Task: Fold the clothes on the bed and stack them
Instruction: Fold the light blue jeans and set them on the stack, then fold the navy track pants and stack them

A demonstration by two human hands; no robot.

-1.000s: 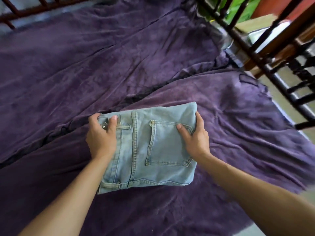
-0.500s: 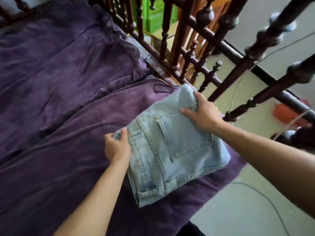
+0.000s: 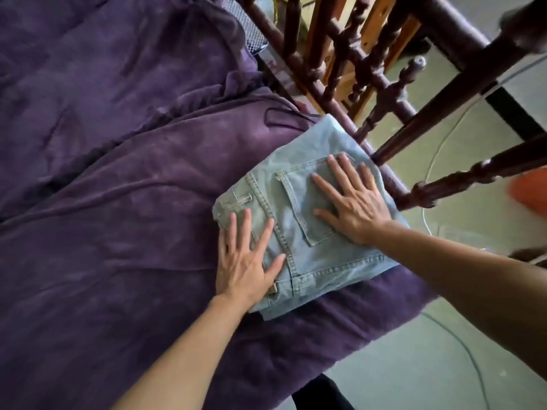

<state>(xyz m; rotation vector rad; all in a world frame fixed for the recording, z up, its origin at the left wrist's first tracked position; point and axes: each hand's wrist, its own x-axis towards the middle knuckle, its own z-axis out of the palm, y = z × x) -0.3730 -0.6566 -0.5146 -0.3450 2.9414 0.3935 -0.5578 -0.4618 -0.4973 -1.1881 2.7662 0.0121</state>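
A folded pair of light blue jeans [image 3: 307,255] lies flat on the purple bedspread [image 3: 118,232], at the bed's right corner beside the wooden rail. A back pocket faces up. My left hand [image 3: 245,261] rests palm down, fingers spread, on the jeans' left edge, partly on the bedspread. My right hand [image 3: 352,202] lies flat with fingers apart on the back pocket. Neither hand grips the cloth.
A dark turned-wood bed rail [image 3: 384,93] runs along the right side, close to the jeans. Beyond it lie the pale floor [image 3: 414,365], a thin cable [image 3: 438,161] and an orange object [image 3: 529,193]. The bed's edge drops off just right of and below the jeans.
Both hands carried the folded jeans from the middle of the bed to the right corner by the rail, set them down, let go and now lie flat on top.
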